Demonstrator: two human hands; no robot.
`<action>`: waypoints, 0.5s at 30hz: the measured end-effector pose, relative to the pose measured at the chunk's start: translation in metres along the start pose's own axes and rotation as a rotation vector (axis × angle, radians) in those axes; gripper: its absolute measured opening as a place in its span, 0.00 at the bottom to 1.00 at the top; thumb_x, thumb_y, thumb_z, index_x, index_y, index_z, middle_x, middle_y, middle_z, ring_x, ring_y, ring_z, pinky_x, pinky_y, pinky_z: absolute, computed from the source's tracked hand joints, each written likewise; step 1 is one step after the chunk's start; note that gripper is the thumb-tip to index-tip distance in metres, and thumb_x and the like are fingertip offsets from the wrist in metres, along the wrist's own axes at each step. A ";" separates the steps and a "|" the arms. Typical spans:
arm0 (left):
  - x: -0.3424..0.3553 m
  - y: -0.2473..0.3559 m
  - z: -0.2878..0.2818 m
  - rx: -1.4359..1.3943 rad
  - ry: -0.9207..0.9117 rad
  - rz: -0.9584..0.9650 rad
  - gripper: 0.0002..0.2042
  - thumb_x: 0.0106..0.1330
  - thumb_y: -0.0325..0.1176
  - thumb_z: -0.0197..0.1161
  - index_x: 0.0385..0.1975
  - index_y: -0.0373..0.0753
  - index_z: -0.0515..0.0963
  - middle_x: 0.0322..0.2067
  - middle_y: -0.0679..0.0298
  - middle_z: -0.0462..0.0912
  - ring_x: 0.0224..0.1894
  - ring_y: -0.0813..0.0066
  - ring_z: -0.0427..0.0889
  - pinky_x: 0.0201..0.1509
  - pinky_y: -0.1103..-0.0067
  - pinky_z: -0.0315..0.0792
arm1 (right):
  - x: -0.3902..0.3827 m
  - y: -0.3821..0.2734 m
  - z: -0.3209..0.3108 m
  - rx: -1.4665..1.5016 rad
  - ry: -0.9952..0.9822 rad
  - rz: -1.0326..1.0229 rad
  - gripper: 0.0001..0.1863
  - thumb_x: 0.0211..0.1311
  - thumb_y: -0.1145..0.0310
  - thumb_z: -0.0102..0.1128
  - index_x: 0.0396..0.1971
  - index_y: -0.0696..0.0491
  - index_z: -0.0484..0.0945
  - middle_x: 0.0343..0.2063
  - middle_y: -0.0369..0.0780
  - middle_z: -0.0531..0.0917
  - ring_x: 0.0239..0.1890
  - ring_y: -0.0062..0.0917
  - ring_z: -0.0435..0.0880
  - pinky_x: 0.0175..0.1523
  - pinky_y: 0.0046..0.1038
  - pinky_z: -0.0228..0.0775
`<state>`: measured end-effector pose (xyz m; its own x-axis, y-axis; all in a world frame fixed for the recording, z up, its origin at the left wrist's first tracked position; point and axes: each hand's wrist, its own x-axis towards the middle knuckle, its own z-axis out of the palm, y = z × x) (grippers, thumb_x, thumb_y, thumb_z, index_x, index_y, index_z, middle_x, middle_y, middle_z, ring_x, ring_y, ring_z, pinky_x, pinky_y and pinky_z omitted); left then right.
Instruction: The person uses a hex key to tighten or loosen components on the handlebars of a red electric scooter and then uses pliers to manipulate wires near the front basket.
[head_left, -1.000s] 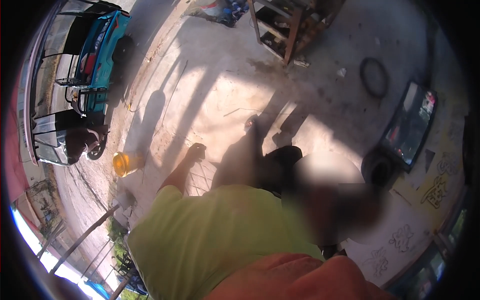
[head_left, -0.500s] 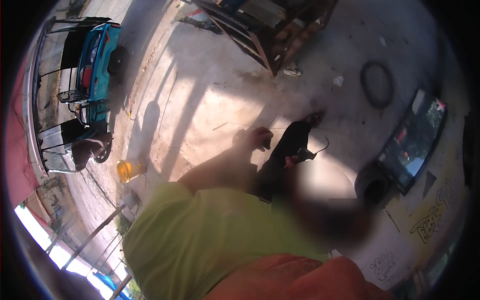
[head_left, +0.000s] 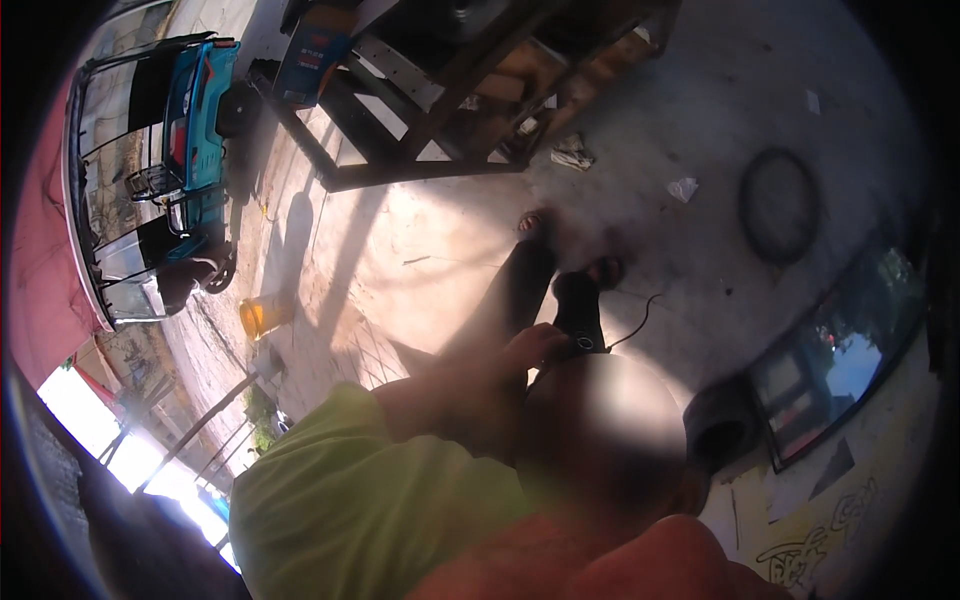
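A person in a lime shirt (head_left: 340, 500) and black trousers fills the lower middle, the head (head_left: 620, 430) blurred. That person's bent arm brings a hand (head_left: 540, 345) up against a small dark device (head_left: 585, 344), with a thin dark cable (head_left: 640, 325) curving off nearby. Whether the fingers grip the device is hidden. Very near along the lower edge lies a blurred orange-red shape (head_left: 680, 555). It may be my right hand, but its fingers cannot be made out. My left hand does not show.
A dark frame bench (head_left: 420, 170) with boxes stands at the top. A teal three-wheeler (head_left: 205, 150) is at the left, near a yellow bucket (head_left: 262, 317). A tyre (head_left: 720, 425) and a glass pane (head_left: 840, 350) sit at the right; a dark ring (head_left: 778, 205) lies on the concrete.
The view has shifted, bringing more of the bench in. The person's hand has come closer to the head and the dark device; both their feet now show.
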<state>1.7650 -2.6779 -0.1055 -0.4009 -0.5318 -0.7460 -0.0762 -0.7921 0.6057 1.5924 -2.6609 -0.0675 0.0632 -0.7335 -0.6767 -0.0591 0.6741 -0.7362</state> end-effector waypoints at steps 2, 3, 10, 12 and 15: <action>0.026 -0.006 0.006 -0.285 0.214 -0.233 0.16 0.69 0.46 0.62 0.42 0.37 0.83 0.30 0.62 0.84 0.28 0.73 0.83 0.35 0.75 0.78 | 0.025 0.070 -0.017 0.251 -0.073 0.036 0.24 0.62 0.68 0.68 0.55 0.57 0.71 0.49 0.43 0.78 0.51 0.31 0.79 0.54 0.33 0.72; 0.033 0.007 -0.003 -0.134 0.176 -0.178 0.16 0.70 0.44 0.62 0.46 0.37 0.81 0.35 0.61 0.84 0.34 0.72 0.84 0.40 0.74 0.79 | 0.029 0.086 -0.023 0.307 -0.069 0.053 0.23 0.62 0.68 0.67 0.55 0.56 0.71 0.48 0.42 0.78 0.50 0.30 0.79 0.53 0.33 0.72; 0.089 0.054 -0.121 0.127 0.363 -0.066 0.12 0.73 0.34 0.60 0.48 0.32 0.79 0.40 0.59 0.84 0.43 0.75 0.85 0.45 0.77 0.79 | 0.027 0.116 -0.044 -0.191 0.008 0.226 0.15 0.71 0.70 0.54 0.53 0.49 0.83 0.50 0.45 0.84 0.53 0.39 0.81 0.59 0.35 0.74; 0.110 0.053 -0.158 -0.015 0.380 0.111 0.12 0.72 0.33 0.60 0.49 0.31 0.78 0.39 0.57 0.84 0.42 0.73 0.86 0.43 0.78 0.79 | 0.024 0.149 -0.044 -0.168 0.075 0.330 0.13 0.69 0.67 0.56 0.49 0.47 0.86 0.50 0.44 0.85 0.54 0.39 0.82 0.59 0.35 0.73; 0.116 0.126 -0.184 0.089 0.564 0.096 0.11 0.71 0.28 0.60 0.49 0.30 0.78 0.38 0.58 0.86 0.36 0.72 0.87 0.41 0.78 0.79 | 0.012 0.209 -0.055 -0.216 0.058 0.414 0.12 0.67 0.61 0.60 0.46 0.44 0.86 0.48 0.41 0.86 0.53 0.37 0.82 0.59 0.35 0.71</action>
<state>1.8768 -2.8944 -0.1674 0.1371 -0.6967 -0.7041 -0.1503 -0.7172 0.6804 1.5264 -2.5339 -0.2297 -0.0644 -0.4145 -0.9078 -0.2738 0.8821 -0.3833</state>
